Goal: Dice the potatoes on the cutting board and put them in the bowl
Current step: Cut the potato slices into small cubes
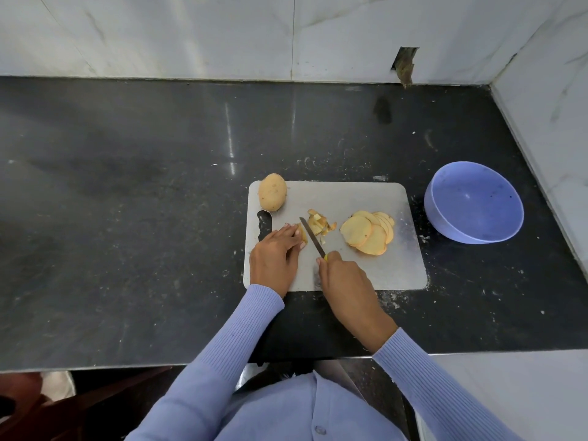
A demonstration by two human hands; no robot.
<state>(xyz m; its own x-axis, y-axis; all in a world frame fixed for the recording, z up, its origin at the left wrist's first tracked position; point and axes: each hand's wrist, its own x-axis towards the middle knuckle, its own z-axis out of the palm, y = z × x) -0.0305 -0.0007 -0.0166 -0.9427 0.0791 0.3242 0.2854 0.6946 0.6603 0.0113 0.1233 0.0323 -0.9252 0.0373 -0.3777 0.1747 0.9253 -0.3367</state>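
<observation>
Surface (127,218): dark stone, speckled with pale bits.
Board (366,268): grey, near front edge of surface.
Bowl (474,202): blue, on surface just right of board, apart from it.
Right hand (342,275): closed round knife handle.
Left hand (275,253): fingers pressed flat on a potato piece (302,238), left of blade.
Slices (369,232): overlapping rounds, right part of board.
Potato (272,191): whole, far left corner of board.
Knife (313,238): blade angled down on board.
Dice (319,224): small heap just right of blade.
</observation>
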